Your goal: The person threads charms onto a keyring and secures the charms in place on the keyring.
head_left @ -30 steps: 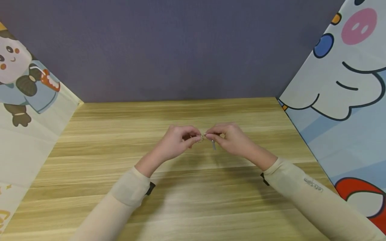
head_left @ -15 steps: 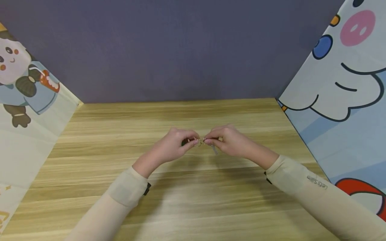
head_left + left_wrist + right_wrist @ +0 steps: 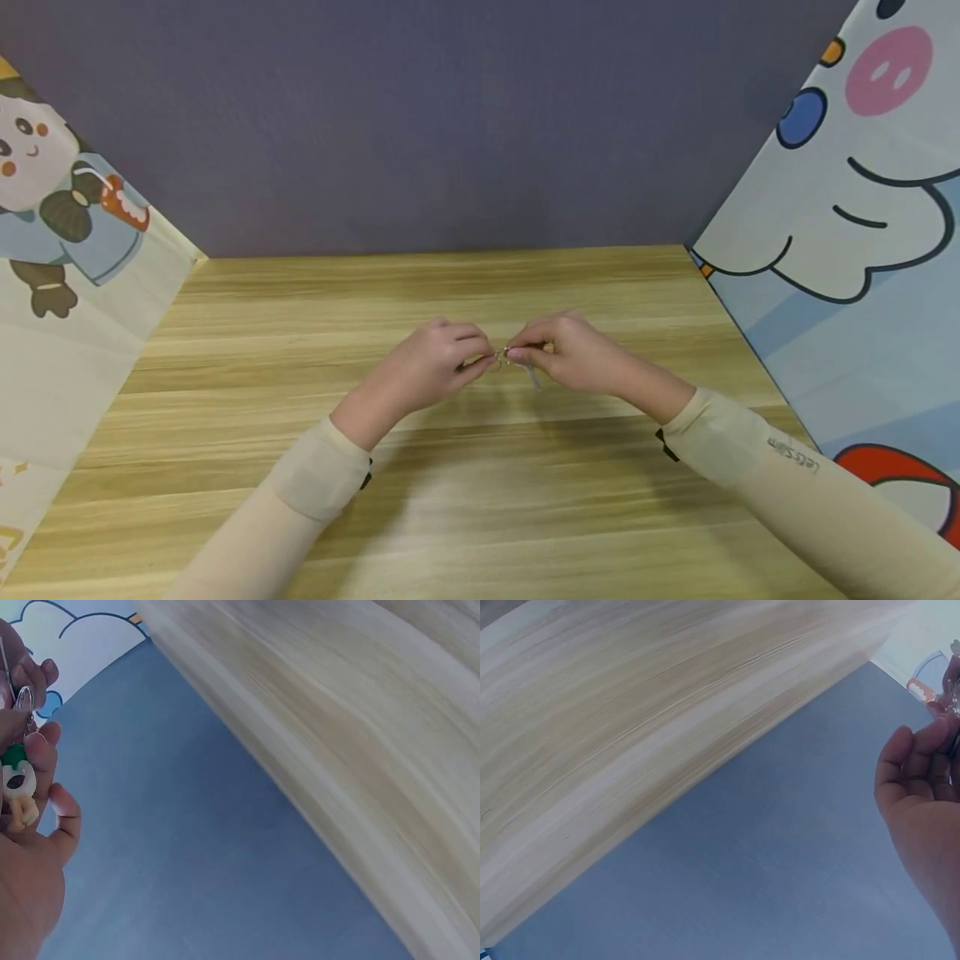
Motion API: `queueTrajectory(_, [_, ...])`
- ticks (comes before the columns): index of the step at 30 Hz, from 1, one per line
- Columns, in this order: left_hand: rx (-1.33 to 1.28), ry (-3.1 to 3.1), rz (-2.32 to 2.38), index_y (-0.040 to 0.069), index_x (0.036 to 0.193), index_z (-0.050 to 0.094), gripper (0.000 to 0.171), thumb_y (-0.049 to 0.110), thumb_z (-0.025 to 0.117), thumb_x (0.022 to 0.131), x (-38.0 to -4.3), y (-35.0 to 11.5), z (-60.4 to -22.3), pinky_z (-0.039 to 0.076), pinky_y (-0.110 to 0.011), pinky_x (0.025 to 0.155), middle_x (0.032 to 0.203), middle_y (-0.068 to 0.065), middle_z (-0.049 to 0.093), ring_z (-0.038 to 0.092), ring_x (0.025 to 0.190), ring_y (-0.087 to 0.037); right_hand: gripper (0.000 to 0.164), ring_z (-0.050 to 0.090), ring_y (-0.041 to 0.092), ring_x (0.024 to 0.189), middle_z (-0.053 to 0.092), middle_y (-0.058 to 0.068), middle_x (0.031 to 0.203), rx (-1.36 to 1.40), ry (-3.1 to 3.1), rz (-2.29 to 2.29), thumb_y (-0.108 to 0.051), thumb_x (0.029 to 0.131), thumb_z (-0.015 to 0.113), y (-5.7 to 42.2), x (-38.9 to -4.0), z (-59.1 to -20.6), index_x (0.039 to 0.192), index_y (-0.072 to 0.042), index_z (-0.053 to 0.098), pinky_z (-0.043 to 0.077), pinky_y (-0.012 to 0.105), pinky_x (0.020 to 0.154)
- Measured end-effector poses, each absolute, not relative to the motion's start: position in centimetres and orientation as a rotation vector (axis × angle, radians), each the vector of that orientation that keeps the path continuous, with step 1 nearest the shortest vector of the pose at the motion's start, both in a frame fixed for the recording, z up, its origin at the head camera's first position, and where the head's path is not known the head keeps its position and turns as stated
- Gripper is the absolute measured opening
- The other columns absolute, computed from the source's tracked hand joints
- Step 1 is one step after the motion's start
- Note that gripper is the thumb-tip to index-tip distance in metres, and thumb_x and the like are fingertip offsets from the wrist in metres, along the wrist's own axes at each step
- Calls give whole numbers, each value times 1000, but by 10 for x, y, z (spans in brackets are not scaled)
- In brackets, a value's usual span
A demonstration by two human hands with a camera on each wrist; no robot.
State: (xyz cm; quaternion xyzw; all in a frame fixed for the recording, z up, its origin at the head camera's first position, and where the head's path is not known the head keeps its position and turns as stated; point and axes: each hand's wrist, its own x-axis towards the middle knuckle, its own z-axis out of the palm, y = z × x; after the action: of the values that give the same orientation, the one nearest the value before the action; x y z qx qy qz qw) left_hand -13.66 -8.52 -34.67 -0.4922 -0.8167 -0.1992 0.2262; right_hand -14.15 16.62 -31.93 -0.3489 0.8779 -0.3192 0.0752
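Over the middle of the table (image 3: 465,492), my two hands meet almost fingertip to fingertip. With thumb and fingers my left hand (image 3: 423,367) grips a keychain; its small figure charm (image 3: 19,787), green, white and peach, lies against the fingers in the left wrist view. A silvery metal ring (image 3: 25,697) rises from the charm toward the other hand. My right hand (image 3: 573,354) pinches a small metal piece at the ring, from which a thin silvery-grey strip (image 3: 533,377) hangs down. Whether that strip is a key is too small to tell; fingers hide most of it.
A dark grey-blue panel (image 3: 450,125) stands behind the table's far edge. Cartoon-printed panels flank it, one on the left (image 3: 97,317) and one on the right (image 3: 840,333).
Both hands have come slightly nearer the body since a second ago. My left fingers have shifted their hold and now cover more of the keychain; the right hand keeps its pinch.
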Motion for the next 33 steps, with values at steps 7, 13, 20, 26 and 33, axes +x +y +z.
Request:
queueTrajectory(7, [-1350, -2194, -421, 11, 92, 79, 5, 9, 83, 92, -134, -83, -345, 60, -34, 82, 94, 1, 81, 75, 86, -11, 16, 74, 10, 89, 82, 6, 106, -1010, 2615, -999, -16, 104, 69, 166, -139, -317, 112, -12, 83, 61, 34, 76])
queueTrajectory(13, [-1337, -2200, -593, 6, 92, 77, 4, 2, 79, 93, -135, -82, -344, 61, -37, 82, 89, -2, 79, 73, 76, -13, 17, 72, 11, 87, 81, 1, 103, -914, 2611, -1086, -20, 105, 69, 166, -136, -316, 115, -14, 82, 61, 37, 78])
queueTrajectory(20, [-1238, -2216, -710, 5, 92, 75, 6, 2, 72, 97, -135, -82, -344, 60, -35, 75, 86, -4, 78, 63, 65, -10, 21, 71, 19, 86, 79, -2, 97, -712, 2566, -1228, -29, 106, 68, 162, -132, -314, 116, -17, 81, 57, 36, 75])
queueTrajectory(26, [-1136, -2216, -864, 3, 89, 73, 7, -1, 71, 95, -135, -80, -347, 57, -23, 61, 86, -8, 78, 66, 64, -13, 21, 72, 22, 87, 79, 4, 100, -653, 2508, -1337, -27, 105, 69, 161, -131, -314, 114, -13, 81, 57, 32, 72])
queueTrajectory(33, [-1042, -2275, -1030, 3, 88, 72, 10, 0, 68, 97, -131, -76, -346, 56, -23, 57, 80, -7, 74, 64, 63, -13, 22, 72, 15, 91, 79, 5, 102, -579, 2450, -1371, -23, 105, 70, 157, -132, -315, 121, -10, 78, 59, 31, 79])
